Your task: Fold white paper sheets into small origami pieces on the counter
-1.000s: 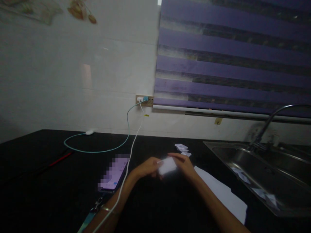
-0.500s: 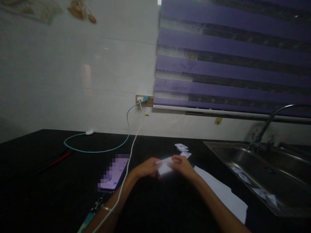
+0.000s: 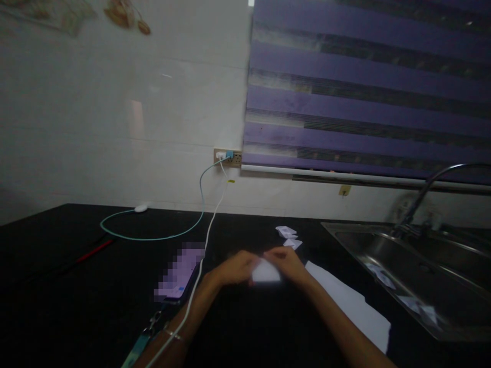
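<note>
A small piece of white paper [image 3: 266, 272] is held between my two hands above the dark counter. My left hand [image 3: 240, 267] grips its left edge, fingers closed. The fingers of my right hand [image 3: 286, 259] pinch its upper right part. The paper is bright and blurred, so its creases cannot be made out. Just beyond my right hand lie small folded paper pieces [image 3: 286, 232]. White paper sheets [image 3: 347, 304] lie on the counter, partly behind my right forearm.
A phone [image 3: 182, 273] lies left of my left forearm, and a white cable [image 3: 207, 245] crosses over that forearm. At right is a steel sink [image 3: 383, 255] with a faucet [image 3: 422, 197]; more folded paper [image 3: 418, 306] rests along its near edge. A teal cable [image 3: 153, 239] loops at left.
The small paper has turned in my hands and sits slightly lower, its bottom edge now level. My right fingers have shifted to its top. Things on the counter have stayed put.
</note>
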{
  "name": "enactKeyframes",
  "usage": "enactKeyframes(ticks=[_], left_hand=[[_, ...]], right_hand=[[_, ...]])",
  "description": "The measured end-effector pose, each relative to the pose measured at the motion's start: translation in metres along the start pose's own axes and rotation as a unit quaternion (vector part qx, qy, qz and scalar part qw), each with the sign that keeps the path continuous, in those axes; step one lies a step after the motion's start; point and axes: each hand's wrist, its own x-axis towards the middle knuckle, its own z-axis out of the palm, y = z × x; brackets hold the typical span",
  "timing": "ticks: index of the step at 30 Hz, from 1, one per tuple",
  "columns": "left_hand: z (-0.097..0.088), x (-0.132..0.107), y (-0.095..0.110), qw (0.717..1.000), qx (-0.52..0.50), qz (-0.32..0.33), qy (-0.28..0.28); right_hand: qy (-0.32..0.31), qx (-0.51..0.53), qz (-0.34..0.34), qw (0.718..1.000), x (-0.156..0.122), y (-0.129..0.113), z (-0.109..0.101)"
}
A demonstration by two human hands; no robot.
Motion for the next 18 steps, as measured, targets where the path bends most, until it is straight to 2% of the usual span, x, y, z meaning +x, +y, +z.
enactKeyframes(ticks=[8, 11, 15, 18], left_hand=[[-0.003, -0.002, 0.002, 0.999, -0.038, 0.006, 0.001], [-0.005, -0.003, 0.002, 0.999, -0.046, 0.009, -0.017], [-0.009, -0.002, -0.001, 0.997, -0.063, 0.015, -0.036], [-0.01, -0.001, -0.003, 0.997, -0.08, 0.007, -0.02]], right_hand=[[-0.009, -0.025, 0.01, 1.0, 0.0, -0.003, -0.01], [-0.001, -0.033, -0.005, 0.999, 0.0, 0.0, -0.012], [0.053, -0.02, -0.015, 0.998, 0.002, 0.002, -0.019], [0.087, -0.007, -0.016, 0.996, 0.003, 0.002, -0.025]])
